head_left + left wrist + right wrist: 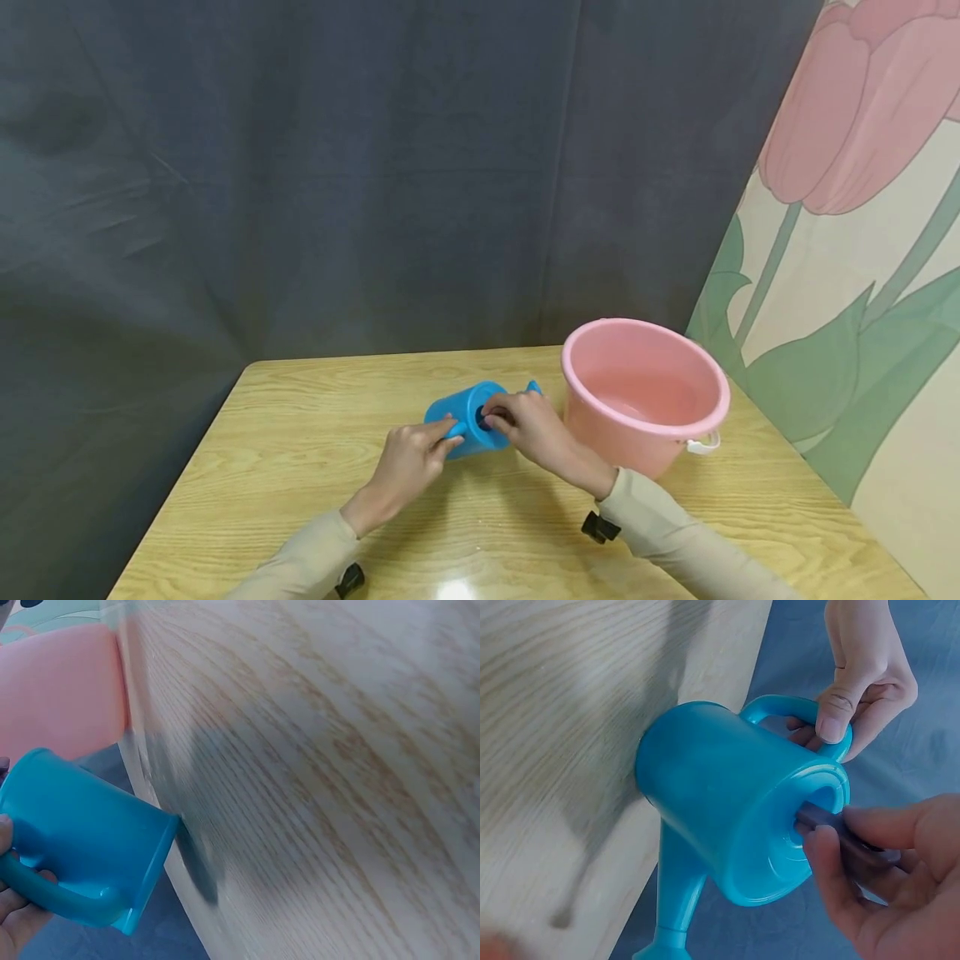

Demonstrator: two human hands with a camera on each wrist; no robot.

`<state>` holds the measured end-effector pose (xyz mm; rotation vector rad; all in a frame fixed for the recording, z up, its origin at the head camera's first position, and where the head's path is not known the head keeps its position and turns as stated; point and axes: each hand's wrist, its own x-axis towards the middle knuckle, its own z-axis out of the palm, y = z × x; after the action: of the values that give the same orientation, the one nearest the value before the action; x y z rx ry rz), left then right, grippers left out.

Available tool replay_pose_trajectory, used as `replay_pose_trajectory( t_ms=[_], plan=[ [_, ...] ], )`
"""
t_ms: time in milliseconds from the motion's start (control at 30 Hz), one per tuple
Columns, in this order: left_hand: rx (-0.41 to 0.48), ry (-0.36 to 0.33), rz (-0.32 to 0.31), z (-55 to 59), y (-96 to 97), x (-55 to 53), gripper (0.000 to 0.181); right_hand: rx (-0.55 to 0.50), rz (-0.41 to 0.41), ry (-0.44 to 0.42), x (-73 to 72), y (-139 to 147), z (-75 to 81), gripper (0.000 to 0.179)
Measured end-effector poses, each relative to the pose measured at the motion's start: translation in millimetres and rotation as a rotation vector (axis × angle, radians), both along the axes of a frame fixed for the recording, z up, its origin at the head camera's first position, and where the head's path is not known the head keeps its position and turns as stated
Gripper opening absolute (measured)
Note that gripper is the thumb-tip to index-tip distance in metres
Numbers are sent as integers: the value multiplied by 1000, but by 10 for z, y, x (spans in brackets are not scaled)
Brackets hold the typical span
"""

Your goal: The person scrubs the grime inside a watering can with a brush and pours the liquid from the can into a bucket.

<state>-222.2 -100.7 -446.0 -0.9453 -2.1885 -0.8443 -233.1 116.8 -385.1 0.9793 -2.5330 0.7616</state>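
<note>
My left grip (405, 469) holds the can (705, 769), tilted over the worktop (285, 450), by its handle (780, 707): likely light, stiff, slick, best held there. My right grip (536, 429) pinches a dark block (851, 844) at its mouth (822, 793).

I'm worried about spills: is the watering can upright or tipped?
Tipped: in the left wrist view, the watering can leans, its base rim slants off the tabletop.

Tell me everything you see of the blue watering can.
The watering can is glossy blue, plastic-looking, with a loop handle and a spout. Tilted, it is left of the pink bucket. The left hand grips the handle; the right hand holds a dark object at the mouth. Whether it touches the table is unclear.
</note>
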Motion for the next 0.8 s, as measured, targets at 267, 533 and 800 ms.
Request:
replay_pose_trajectory(
  t_ms=[267,533,800],
  plan=[
    [-12,12,2,-11,4,0,22,8,50,-18,-6,48,14,8],
    [-27,49,14,-30,8,5,24,-29,22,-20,40,47,29,6],
    [-36,47,43,-6,28,9,27,-40,3,7,69,93,144,4]
  ],
)
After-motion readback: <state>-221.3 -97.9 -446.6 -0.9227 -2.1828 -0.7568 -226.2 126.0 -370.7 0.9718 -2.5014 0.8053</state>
